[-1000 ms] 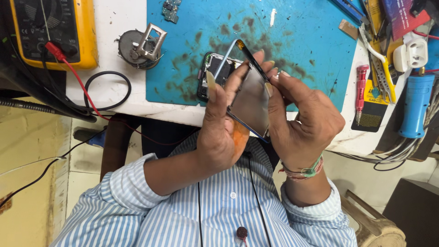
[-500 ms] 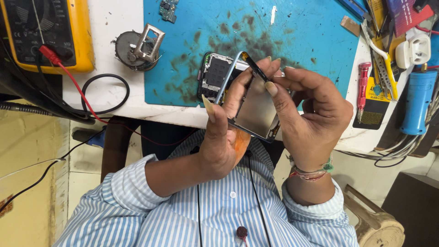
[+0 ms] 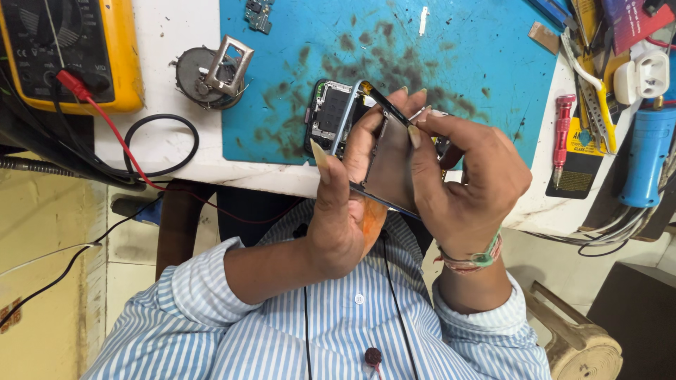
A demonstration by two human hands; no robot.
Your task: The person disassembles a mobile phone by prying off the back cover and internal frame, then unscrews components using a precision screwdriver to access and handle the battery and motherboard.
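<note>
- Head view, centre of frame: left hand (image 3: 345, 211) and right hand (image 3: 468, 186) both clasp a phone screen panel (image 3: 387, 169), tilted on edge, held up over the near edge of the blue work mat (image 3: 451, 63).
- Left hand: fingers curled around the panel's left edge, thumb (image 3: 325, 169) raised with its long nail pointing up-left. Panel sits between the two palms.
- Right hand: fingers pressed together over the panel's top-right edge, fingertips at its upper corner. Closed grip, not spread.
- Opened phone body (image 3: 331, 116) lies flat on the mat, just behind and left of the left fingers, partly hidden by them.
- Upper left: yellow multimeter (image 3: 113, 56) with a red probe lead (image 3: 105, 119).
- Right side: red screwdriver (image 3: 561, 134), blue cylindrical tool (image 3: 644, 155).
- Small metal frame part (image 3: 225, 67) sits left of the mat.
</note>
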